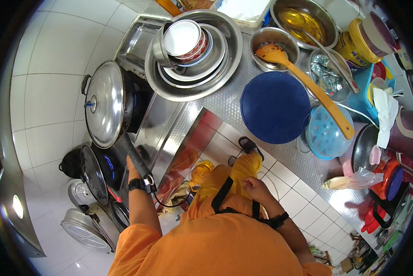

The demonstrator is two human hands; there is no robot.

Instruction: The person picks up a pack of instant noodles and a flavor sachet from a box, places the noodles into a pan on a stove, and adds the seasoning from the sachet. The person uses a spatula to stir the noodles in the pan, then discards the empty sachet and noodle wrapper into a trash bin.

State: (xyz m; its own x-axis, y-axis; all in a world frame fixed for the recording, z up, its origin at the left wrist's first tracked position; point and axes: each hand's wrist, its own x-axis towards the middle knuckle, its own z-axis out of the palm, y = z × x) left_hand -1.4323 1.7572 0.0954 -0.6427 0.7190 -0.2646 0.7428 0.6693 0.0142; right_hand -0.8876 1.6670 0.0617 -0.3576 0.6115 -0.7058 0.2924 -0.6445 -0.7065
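My left hand [132, 166] is at the stove's front edge, mostly hidden by the long dark handle [134, 157] of a wok. Its fingers are out of sight, so I cannot tell what they touch. Above it sits the black wok [137, 100], covered by a domed metal lid [106, 105] with a blue-tipped knob. A blue flame shows beneath a second, smaller pan with a dark lid [95, 174]. My right hand [258, 189] hangs in front of my yellow trousers with its fingers curled in, and I see nothing in it.
Nested steel basins [232, 65] with stacked bowls [182, 36] fill the counter corner. A round navy-blue lid [275, 107] lies along the front edge. Behind it, a wooden spatula [306, 81] rests across a steel pot [261, 34]. A basin of yellow oil [306, 24] stands further back.
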